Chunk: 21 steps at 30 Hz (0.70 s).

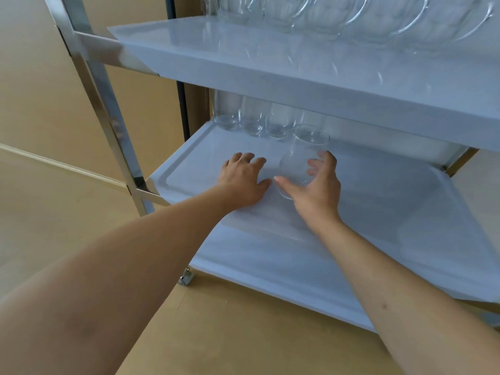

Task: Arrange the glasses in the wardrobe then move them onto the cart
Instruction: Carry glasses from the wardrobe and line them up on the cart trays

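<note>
beige floor and wall surround a steel-framed cart (89, 58) with white shelves. the middle shelf (392, 201) serves as the landmark. at the rear left of this shelf, a row of clear glasses (253, 123) stands upright, close together. above the shelf, on the upper shelf (216, 50), more glasses (338, 14) stand in a row.

a single glass (304, 158) sits near the centre of the middle shelf, just in front of the rear row; whether it rests fully on the surface cannot be told. the right hand (315, 185) wraps it, thumb on one side and fingers curled round the far side. the left hand (242, 180) lies beside it, fingers spread and relaxed, holding nothing.

step in hand, as judged: the move onto the cart, with this glass being set in place. the next move likely calls for seating the glass in line with the rear row without knocking its neighbours, then letting go.
</note>
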Motion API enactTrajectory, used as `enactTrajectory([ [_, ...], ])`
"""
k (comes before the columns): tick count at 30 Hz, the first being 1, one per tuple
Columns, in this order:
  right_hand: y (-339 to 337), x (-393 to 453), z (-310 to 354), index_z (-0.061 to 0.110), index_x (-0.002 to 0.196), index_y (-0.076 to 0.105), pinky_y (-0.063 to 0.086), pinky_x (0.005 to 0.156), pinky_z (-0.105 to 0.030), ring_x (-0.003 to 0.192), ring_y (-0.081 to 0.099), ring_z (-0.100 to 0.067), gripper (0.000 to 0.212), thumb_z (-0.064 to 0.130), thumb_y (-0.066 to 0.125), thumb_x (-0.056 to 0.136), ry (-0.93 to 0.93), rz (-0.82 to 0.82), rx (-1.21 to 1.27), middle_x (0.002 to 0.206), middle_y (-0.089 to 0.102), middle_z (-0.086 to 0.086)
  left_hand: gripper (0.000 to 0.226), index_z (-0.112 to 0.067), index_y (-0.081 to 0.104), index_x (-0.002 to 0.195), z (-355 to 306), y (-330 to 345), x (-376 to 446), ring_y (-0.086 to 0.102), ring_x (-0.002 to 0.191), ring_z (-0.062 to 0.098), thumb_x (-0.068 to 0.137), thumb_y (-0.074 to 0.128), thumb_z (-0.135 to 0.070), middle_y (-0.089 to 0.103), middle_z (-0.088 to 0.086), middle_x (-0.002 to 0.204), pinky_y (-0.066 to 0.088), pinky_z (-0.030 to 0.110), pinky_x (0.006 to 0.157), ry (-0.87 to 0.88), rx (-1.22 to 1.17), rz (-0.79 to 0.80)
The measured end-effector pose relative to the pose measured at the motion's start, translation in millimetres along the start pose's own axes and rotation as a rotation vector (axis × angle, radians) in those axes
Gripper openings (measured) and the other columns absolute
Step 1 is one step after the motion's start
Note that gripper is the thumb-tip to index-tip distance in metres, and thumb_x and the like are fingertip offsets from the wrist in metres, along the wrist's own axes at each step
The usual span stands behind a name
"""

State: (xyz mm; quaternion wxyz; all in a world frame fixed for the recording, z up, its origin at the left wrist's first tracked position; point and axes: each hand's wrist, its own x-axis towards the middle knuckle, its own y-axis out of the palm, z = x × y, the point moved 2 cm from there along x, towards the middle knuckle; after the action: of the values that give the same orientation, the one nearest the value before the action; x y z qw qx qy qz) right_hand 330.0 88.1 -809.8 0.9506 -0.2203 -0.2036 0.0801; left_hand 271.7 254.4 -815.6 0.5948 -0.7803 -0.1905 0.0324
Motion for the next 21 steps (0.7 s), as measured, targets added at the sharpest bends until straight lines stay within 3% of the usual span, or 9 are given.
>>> enactTrajectory([
  [7, -1, 32, -21, 0.022, 0.149, 0.033, 0.047, 0.095, -0.031, 0.112, 0.055, -0.013, 0.102, 0.045, 0.091, 0.068, -0.013, -0.048, 0.0, 0.133, 0.052, 0.003, 0.049, -0.019, 0.049, 0.144, -12, 20, 55, 0.039, 0.136, 0.028, 0.099, 0.052, -0.036, 0.053, 0.005, 0.142, 0.034, 0.043, 0.112, 0.103, -0.005, -0.018],
  [17, -5, 68, -46, 0.016, 0.151, 0.034, 0.048, 0.101, -0.036, 0.112, 0.059, -0.02, 0.105, 0.042, 0.092, 0.068, -0.002, -0.18, -0.019, 0.13, 0.055, -0.006, 0.044, -0.035, 0.054, 0.136, -25, 42, 85, 0.044, 0.134, 0.025, 0.097, 0.043, -0.052, 0.055, -0.007, 0.139, 0.029, 0.048, 0.11, 0.106, -0.005, 0.012],
  [21, -4, 88, -58, 0.015, 0.142, 0.041, 0.048, 0.103, -0.038, 0.116, 0.061, -0.021, 0.096, 0.041, 0.093, 0.067, 0.046, -0.253, 0.011, 0.132, 0.058, -0.004, 0.036, -0.034, 0.06, 0.116, -22, 46, 82, 0.048, 0.125, 0.026, 0.098, 0.036, -0.053, 0.059, -0.007, 0.125, 0.031, 0.047, 0.104, 0.129, 0.005, -0.005],
])
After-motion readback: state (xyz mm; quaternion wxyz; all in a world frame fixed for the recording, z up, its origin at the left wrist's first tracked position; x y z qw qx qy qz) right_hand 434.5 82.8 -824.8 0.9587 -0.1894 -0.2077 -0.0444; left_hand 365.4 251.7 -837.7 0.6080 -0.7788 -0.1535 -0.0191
